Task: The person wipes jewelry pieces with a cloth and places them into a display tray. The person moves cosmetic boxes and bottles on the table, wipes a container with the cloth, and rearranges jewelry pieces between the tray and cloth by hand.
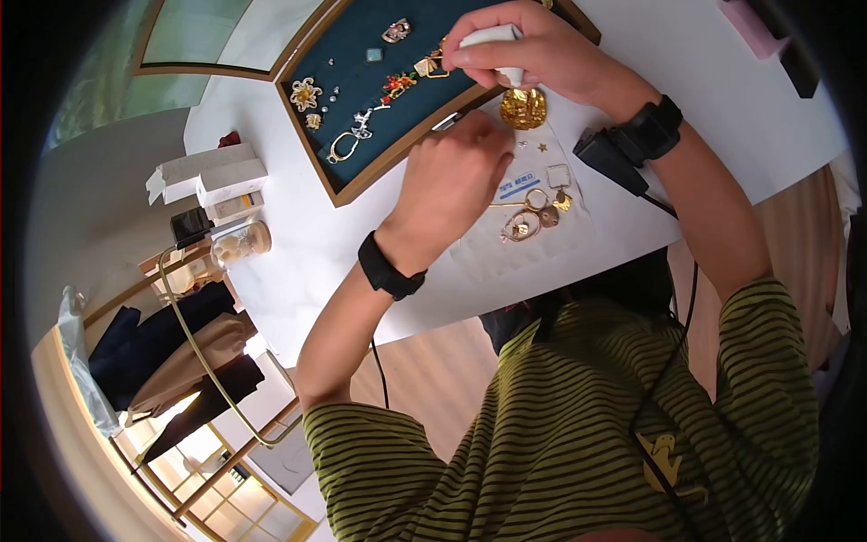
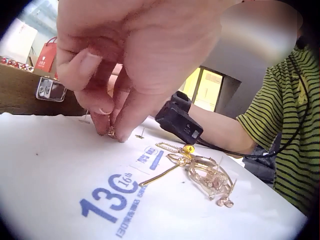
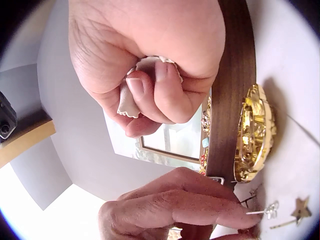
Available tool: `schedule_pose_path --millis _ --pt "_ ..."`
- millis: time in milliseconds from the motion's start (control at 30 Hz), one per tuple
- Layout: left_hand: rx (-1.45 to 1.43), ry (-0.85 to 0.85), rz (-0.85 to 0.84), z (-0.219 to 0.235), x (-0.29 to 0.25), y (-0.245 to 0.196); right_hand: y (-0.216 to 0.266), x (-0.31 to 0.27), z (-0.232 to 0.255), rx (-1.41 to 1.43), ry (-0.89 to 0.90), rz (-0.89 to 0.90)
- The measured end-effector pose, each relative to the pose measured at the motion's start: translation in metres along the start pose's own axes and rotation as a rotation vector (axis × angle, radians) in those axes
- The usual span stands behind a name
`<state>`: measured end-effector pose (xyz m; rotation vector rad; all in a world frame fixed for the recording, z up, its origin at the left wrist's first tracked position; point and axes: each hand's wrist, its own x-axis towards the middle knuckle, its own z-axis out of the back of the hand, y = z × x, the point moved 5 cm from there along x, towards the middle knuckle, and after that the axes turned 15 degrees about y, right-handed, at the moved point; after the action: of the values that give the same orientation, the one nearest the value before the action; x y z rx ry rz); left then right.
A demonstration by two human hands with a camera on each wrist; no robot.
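In the head view, my right hand (image 1: 546, 59) grips a bunched white cloth (image 1: 492, 38); the cloth's jagged edge shows between curled fingers in the right wrist view. My left hand (image 1: 456, 176) reaches down beside the wooden jewelry box. In the left wrist view its thumb and fingertips pinch a small gold piece of jewelry (image 2: 111, 132), mostly hidden, right at the printed white sheet (image 2: 100, 172). Close to the left fingers lie a gold star earring (image 3: 301, 209) and a silvery stud earring (image 3: 270, 211). A shiny gold round ornament (image 1: 522, 110) sits below the right hand.
The wooden jewelry box (image 1: 379, 173), lid raised, holds rings, brooches and other pieces on dark lining. Gold bracelets (image 1: 521, 226) and charms lie on the sheet nearer the body. White cartons (image 1: 226, 176) and a jar (image 1: 242, 244) stand left; a pink object (image 1: 751, 27) lies far right.
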<state>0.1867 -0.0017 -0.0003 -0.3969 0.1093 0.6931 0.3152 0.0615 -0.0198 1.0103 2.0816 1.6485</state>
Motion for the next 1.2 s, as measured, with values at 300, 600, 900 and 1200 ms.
schedule_pose_path --millis 300,600,900,1200 --pt "0.37 0.118 -0.016 0.002 0.002 -0.018 -0.001 -0.003 0.002 -0.194 -0.082 -0.006" --pt "-0.024 0.014 -0.031 0.05 -0.01 0.003 0.003 -0.004 -0.001 -0.131 -0.074 -0.032" --pt "-0.57 -0.406 0.415 0.114 -0.016 0.141 -0.001 -0.002 0.001 -0.202 -0.075 -0.016" --pt "-0.049 -0.212 0.52 0.107 0.021 0.207 -0.004 -0.002 0.001 -0.171 -0.09 -0.004"
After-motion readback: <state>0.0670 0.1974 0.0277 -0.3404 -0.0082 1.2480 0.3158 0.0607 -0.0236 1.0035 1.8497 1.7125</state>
